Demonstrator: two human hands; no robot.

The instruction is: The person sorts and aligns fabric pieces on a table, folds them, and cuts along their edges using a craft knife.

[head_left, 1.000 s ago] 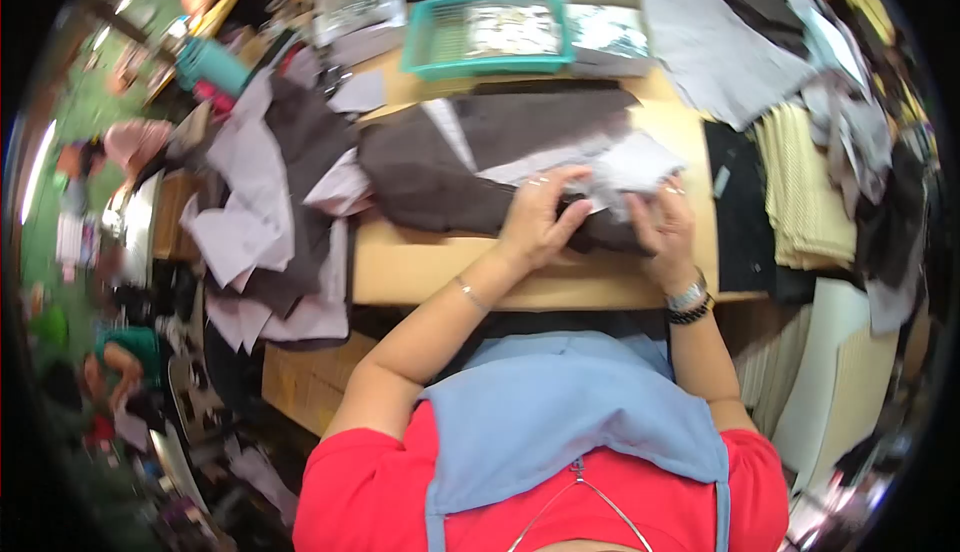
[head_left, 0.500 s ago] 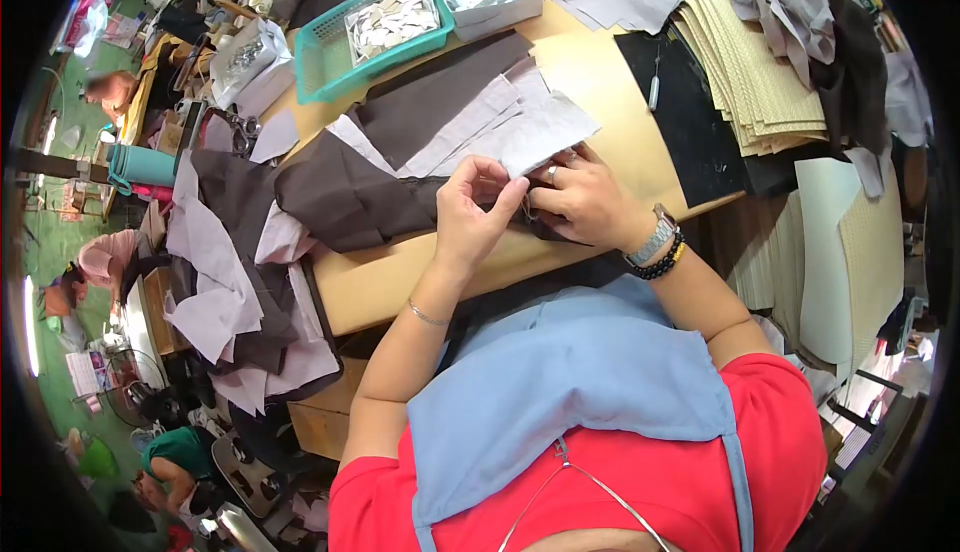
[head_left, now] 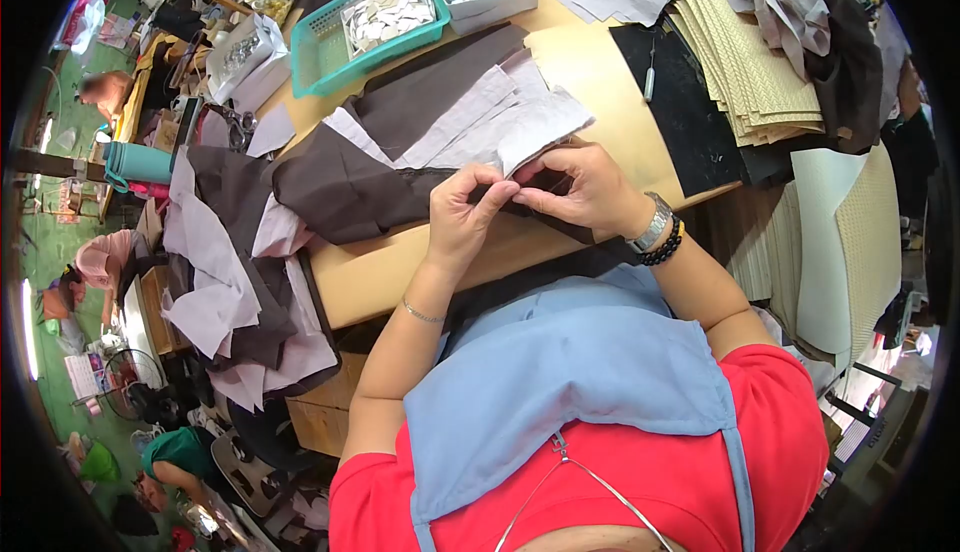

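Nearest, below a blue apron bib, came a red shirt; past the apron (head_left: 560,372), the left hand (head_left: 466,204) and right hand (head_left: 578,190) met with fingertips pinched together on the near edge of a brown-and-grey fabric piece (head_left: 470,124), their fingers hiding the exact spot gripped. That piece lay across the pale wooden tabletop (head_left: 605,82), whose bare patches showed in front and to the right. A heap of cut fabric (head_left: 225,292) overhung the left end; cream textured sheets (head_left: 745,72) lay stacked partly over a black panel (head_left: 670,117) at the right. Beyond the work stood a turquoise basket (head_left: 370,72) of pale pieces, touching a grey box (head_left: 497,4), with scissors (head_left: 240,130) off to the left. Farther left, a person in green (head_left: 180,457) bent over above green floor (head_left: 88,327). Lettering on a dark machine (head_left: 878,437) at lower right was too small to read.
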